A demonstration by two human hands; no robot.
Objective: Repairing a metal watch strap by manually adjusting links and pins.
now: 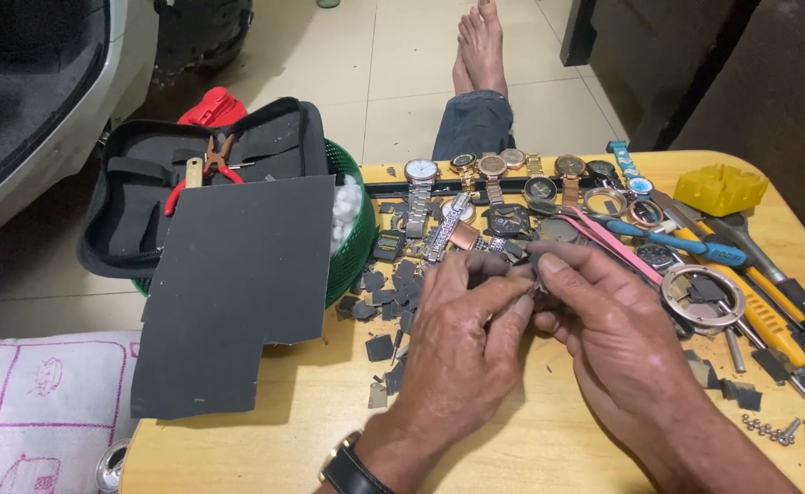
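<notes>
Hands meet at frame centre: left hand [462,343] and right hand [604,325] pinch one small grey foam scrap [532,265] between fingertips. Dropped, it could vanish among loose grey offcuts [393,293]; beyond lie metal wristwatches [476,183].

Over the yellow wooden table [531,439], the left hand [462,343] and right hand [604,316] pinch a small dark grey piece [532,259] between their fingers [549,267], beside scattered wristwatches [494,197].

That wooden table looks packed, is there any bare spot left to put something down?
Yes: bare table lies along the near edge between the left hand and right hand, and below the dark sheet. Watches, tools and grey scraps crowd the rest.
</notes>
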